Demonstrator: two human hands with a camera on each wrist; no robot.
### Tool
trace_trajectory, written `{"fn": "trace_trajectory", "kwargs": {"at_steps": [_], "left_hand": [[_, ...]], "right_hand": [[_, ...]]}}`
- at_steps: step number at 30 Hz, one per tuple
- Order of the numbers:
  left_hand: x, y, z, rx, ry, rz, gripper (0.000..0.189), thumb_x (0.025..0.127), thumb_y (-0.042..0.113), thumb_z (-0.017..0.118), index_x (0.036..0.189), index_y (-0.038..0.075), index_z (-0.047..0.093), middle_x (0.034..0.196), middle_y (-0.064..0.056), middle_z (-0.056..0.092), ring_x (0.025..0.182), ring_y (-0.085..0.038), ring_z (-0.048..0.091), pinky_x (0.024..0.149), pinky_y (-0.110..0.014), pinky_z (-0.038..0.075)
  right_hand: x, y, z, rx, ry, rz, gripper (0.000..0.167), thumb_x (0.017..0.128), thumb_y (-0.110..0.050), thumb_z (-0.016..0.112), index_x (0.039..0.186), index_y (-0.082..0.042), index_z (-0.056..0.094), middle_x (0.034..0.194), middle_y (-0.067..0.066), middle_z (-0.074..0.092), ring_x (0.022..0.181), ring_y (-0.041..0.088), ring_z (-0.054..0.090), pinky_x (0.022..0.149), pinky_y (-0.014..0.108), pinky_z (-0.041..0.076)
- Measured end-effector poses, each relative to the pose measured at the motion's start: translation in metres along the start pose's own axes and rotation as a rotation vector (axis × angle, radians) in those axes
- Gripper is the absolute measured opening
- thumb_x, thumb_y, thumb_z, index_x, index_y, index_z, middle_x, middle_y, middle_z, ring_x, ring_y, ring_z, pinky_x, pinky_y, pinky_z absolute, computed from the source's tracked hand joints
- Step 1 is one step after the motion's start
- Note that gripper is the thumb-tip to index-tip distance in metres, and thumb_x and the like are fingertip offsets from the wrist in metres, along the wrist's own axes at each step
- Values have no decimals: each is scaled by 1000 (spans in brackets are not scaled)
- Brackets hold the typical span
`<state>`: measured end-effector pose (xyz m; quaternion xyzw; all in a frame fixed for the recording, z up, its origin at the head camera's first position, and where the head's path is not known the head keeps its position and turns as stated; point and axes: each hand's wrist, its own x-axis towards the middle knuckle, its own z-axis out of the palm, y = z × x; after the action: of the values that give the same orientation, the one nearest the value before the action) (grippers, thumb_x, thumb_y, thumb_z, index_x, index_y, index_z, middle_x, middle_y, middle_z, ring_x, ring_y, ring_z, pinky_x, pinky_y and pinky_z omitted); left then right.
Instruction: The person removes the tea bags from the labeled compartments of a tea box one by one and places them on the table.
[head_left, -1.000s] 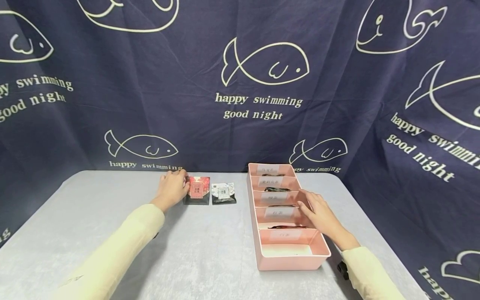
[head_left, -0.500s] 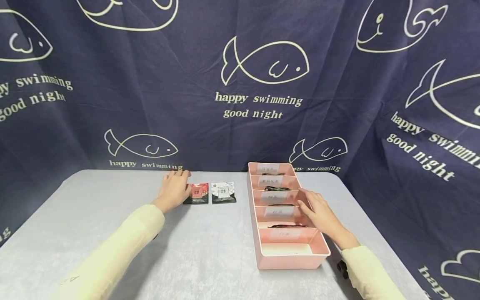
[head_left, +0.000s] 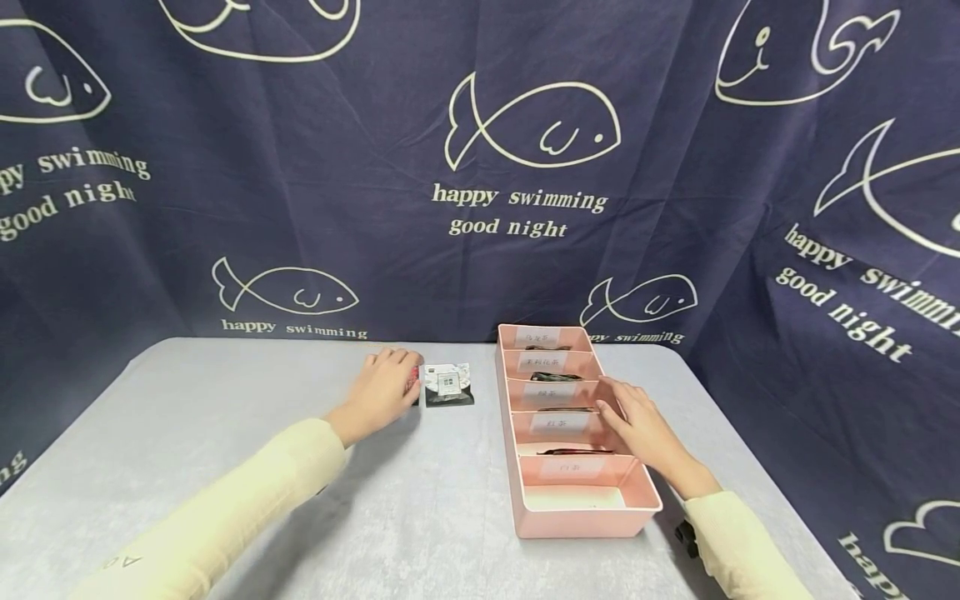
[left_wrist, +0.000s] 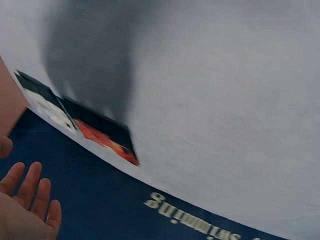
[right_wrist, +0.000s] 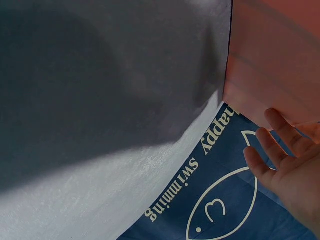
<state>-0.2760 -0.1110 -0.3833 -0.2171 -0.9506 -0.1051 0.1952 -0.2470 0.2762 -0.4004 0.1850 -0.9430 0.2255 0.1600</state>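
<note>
My left hand (head_left: 381, 387) hovers over a red and black tea sachet (left_wrist: 104, 135), hiding most of it in the head view. In the left wrist view its fingers are loosely bent and apart from the sachet, which lies flat. Just right of it lies a white and black tea sachet (head_left: 448, 387). My right hand (head_left: 643, 427) rests at the right rim of a pink divided box (head_left: 585, 525), its fingers relaxed against the side wall in the right wrist view.
Paper labels with Chinese writing mark the box's several compartments. A dark green sachet (head_left: 555, 377) and a red-edged sachet (head_left: 576, 452) stand in two of them. A navy fish-print curtain (head_left: 405, 208) hangs behind the grey table (head_left: 420, 517).
My left hand has moved to the right, from the left edge of the red sachet to over it. The right hand and the box have stayed in place.
</note>
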Motion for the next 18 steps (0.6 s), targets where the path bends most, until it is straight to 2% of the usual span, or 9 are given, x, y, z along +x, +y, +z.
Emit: {"fn": "trace_trajectory", "kwargs": {"at_steps": [8, 18], "left_hand": [[0, 30, -2, -19, -27, 113, 29, 86, 24, 57, 111, 11, 56, 107, -5, 62, 99, -24, 53, 83, -40, 40], [0, 62, 1, -40, -4, 250, 24, 87, 28, 56, 107, 15, 57, 106, -1, 61, 101, -20, 52, 85, -38, 39]], "right_hand": [[0, 0, 0, 2, -6, 9, 44, 93, -22, 48, 128, 3, 44, 124, 24, 52, 117, 42, 43, 97, 56, 30], [0, -1, 0, 0, -2, 3, 44, 93, -22, 47, 128, 5, 44, 123, 24, 52, 115, 41, 45, 96, 56, 31]]}}
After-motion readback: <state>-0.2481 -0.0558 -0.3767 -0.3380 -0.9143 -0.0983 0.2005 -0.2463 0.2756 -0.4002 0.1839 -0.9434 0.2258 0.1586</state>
